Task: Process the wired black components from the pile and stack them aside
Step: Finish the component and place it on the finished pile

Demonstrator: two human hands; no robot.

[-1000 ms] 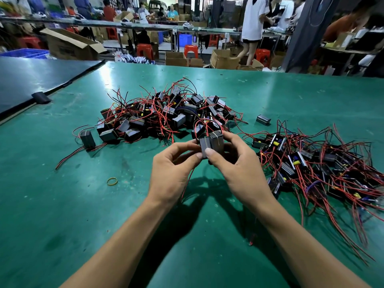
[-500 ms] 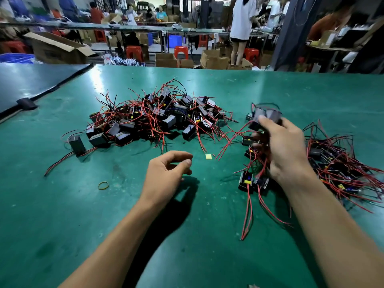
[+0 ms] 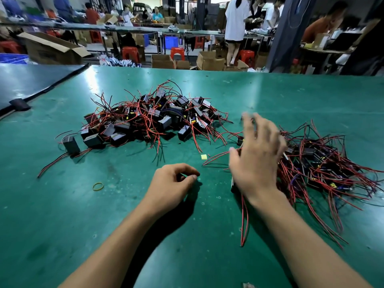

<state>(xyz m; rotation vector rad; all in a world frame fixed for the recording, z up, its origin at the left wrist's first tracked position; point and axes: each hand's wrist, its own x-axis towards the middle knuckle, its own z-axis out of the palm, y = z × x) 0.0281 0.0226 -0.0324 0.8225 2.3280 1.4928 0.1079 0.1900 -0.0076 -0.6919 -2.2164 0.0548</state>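
A green work table fills the view, with cardboard boxes, red stools and other people blurred beyond its far edge. At its middle lies the pile of wired black components, small black blocks tangled in red and black leads that trail out over the mat. To the right, well apart from it, sits a second heap of the same components, its red wires fanning toward the near edge. The right hand hovers over the left fringe of that heap, palm down, fingers spread apart and smeared by motion blur, gripping nothing. The left hand is low over the mat near the centre, fingers loosely curled with thumb and forefinger tips close together; nothing shows between them. A lone component stands upright just off the pile's left end. A yellow rubber band lies left of the left hand, and a small yellow scrap lies between the two heaps.
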